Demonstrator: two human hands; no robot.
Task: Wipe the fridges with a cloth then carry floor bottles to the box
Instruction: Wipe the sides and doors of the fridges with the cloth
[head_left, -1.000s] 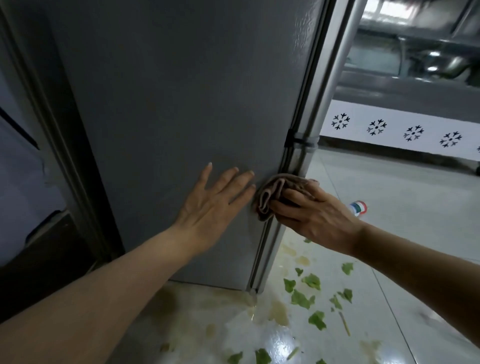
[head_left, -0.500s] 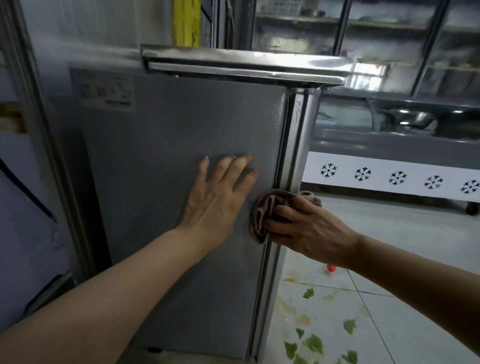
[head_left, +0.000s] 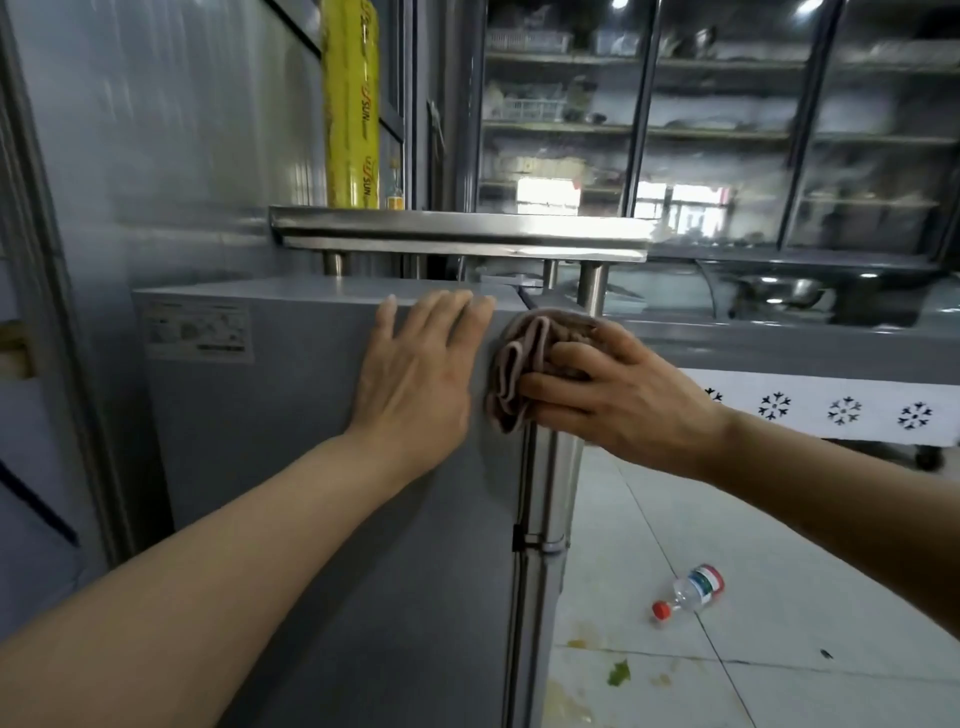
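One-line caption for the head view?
Right hand wipes the fridge's top corner with a cloth; left hand braces flat.

Pale tiled floor (head_left: 779, 519) – glass-fronted shelving (head_left: 727, 130) behind – steel shelf (head_left: 457, 228), yellow roll (head_left: 350, 104)

Head view: looks forward and slightly down, very near the grey fridge (head_left: 311, 493) side.
Shared: only one view.

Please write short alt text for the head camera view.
A right hand presses a bunched cloth against the top corner of a grey fridge, while the left hand rests flat beside it. A plastic bottle lies on the tiled floor.
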